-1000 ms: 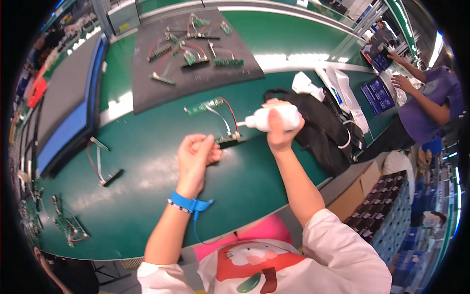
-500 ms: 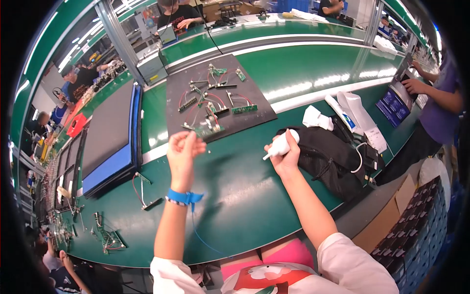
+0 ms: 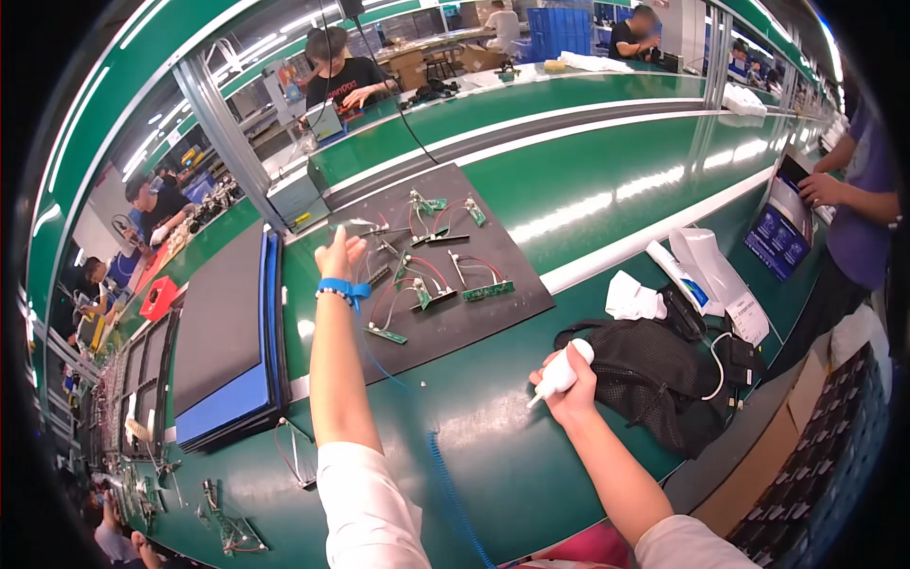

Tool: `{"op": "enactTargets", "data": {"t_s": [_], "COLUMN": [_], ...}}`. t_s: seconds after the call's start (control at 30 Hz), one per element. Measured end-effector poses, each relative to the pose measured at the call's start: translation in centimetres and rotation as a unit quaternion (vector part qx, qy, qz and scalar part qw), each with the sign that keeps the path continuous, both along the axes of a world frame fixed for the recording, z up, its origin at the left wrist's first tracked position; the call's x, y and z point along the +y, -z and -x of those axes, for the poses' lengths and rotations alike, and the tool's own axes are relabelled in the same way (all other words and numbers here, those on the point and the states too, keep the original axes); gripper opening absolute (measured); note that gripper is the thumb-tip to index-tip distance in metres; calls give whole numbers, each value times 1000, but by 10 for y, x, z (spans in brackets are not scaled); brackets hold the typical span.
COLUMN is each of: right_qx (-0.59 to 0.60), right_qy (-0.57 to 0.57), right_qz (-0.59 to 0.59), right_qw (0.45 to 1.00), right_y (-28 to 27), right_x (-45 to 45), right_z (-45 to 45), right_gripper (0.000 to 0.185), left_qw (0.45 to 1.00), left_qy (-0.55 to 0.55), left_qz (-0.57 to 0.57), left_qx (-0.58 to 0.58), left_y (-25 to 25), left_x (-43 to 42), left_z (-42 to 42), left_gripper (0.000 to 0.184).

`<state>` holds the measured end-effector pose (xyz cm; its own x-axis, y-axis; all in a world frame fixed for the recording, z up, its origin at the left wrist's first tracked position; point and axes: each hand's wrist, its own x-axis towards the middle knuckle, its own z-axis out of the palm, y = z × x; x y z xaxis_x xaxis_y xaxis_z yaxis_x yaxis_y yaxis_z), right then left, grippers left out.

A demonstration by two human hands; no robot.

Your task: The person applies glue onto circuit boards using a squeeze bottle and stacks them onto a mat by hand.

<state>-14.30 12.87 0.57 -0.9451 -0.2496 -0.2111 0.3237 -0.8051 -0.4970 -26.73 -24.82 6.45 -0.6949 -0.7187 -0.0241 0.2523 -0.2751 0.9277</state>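
Observation:
My right hand (image 3: 572,384) is wrapped around a white squeeze bottle (image 3: 559,374) with a thin nozzle pointing down and left, above the green table (image 3: 493,427). My left hand (image 3: 339,254), with a blue wrist strap (image 3: 343,288), reaches over the left edge of a black mat (image 3: 445,341). Its fingers look loosely bent and apart, with nothing visible in them. Close to them lies a wired part (image 3: 379,228). Several small green circuit boards with wires lie on the mat, among them one board (image 3: 488,290) at the right and one (image 3: 387,334) in front.
A black mesh bag (image 3: 645,379) lies right of the bottle, with crumpled white tissue (image 3: 635,297) behind it. Stacked black and blue sheets (image 3: 223,332) stand at the left, with more circuit boards (image 3: 227,522) in front. A co-worker at the right handles a blue box (image 3: 779,237).
My left hand has moved forward and left, from the mat's front edge to its left side. My right hand still holds the bottle. The view has shifted, so the table appears lower.

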Motion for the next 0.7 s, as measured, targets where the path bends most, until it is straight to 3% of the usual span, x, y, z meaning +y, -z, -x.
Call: {"op": "enactTargets", "data": {"t_s": [0.1, 0.23, 0.37, 0.43, 0.57, 0.7], "right_qx": [24, 41, 42, 36, 64, 77], "right_qy": [-21, -36, -36, -52, -76, -98], "right_qz": [41, 53, 57, 68, 39, 16], "right_qw": [999, 997, 997, 996, 994, 992], "right_y": [16, 15, 16, 16, 10, 9], "right_x": [2, 2, 2, 2, -3, -6], "right_z": [4, 3, 3, 3, -6, -13], "right_gripper": [27, 26, 24, 22, 19, 21], "left_qw": [997, 977, 872, 801, 753, 774], "left_qy": [60, 58, 57, 224, 458, 401], "left_qz": [31, 146, 232, 118, 179, 227], "left_qx": [-34, 142, 427, 543, 437, 435], "left_y": [3, -88, -157, -173, -194, -193], "left_x": [27, 120, 211, 248, 248, 287], "left_z": [-20, -96, -219, -285, -378, -415], "left_gripper": [60, 25, 29, 25, 12, 9]}}
